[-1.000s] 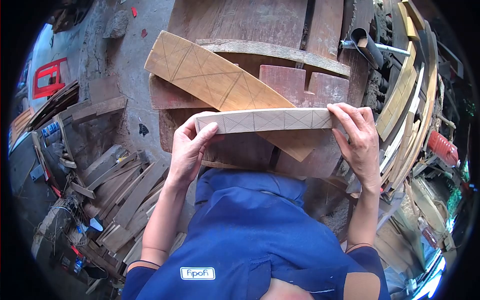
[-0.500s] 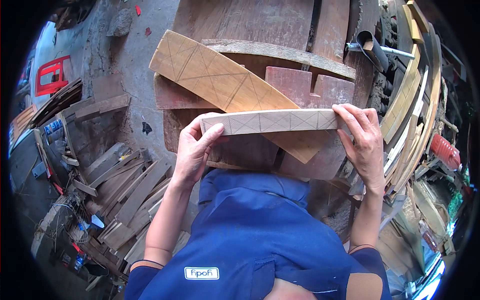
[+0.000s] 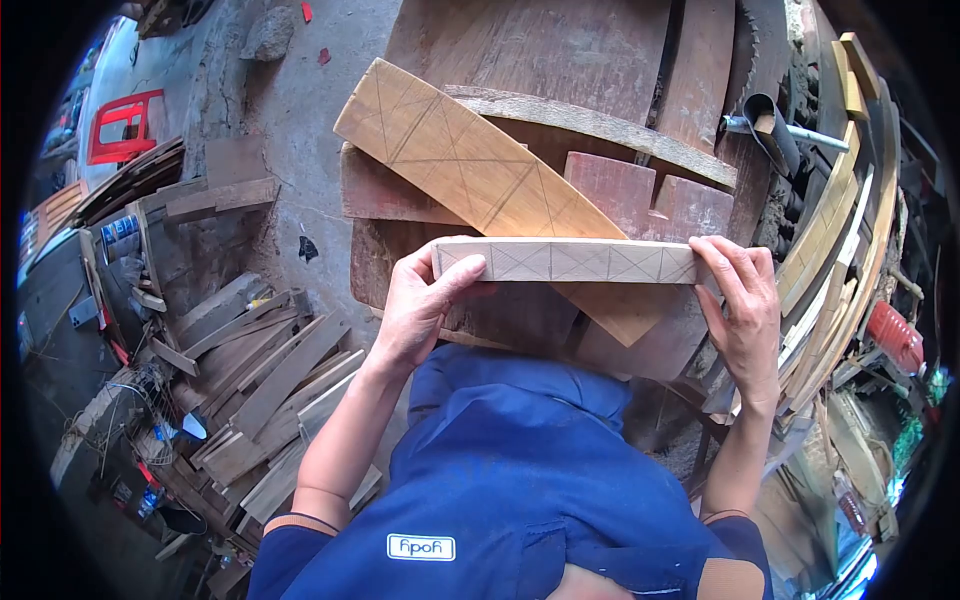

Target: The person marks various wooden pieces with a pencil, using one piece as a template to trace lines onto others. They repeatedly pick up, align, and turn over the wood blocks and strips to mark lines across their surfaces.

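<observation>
A narrow, pale wooden strip (image 3: 565,261) with pencilled crosses and cross lines is held level between both hands. My left hand (image 3: 425,300) grips its left end, thumb lying over the marked face. At the other end, the fingers of my right hand (image 3: 738,290) pinch the strip's tip. Behind and beneath it, a wider tan board (image 3: 455,150), also pencilled with lines and crosses, lies diagonally across the reddish-brown wooden bench (image 3: 400,190). Part of that board is hidden by the strip.
A rough curved plank (image 3: 600,125) lies across the bench's far side. Long wooden strips (image 3: 830,230) are stacked at the right, near a dark tube (image 3: 768,130). Scrap boards (image 3: 275,390) are heaped on the floor at the left, with a red plastic frame (image 3: 125,127) farther back.
The view has shifted, so the bench and scraps appear farther right and slightly lower. Both hands still hold the strip, which looks tilted a little differently.
</observation>
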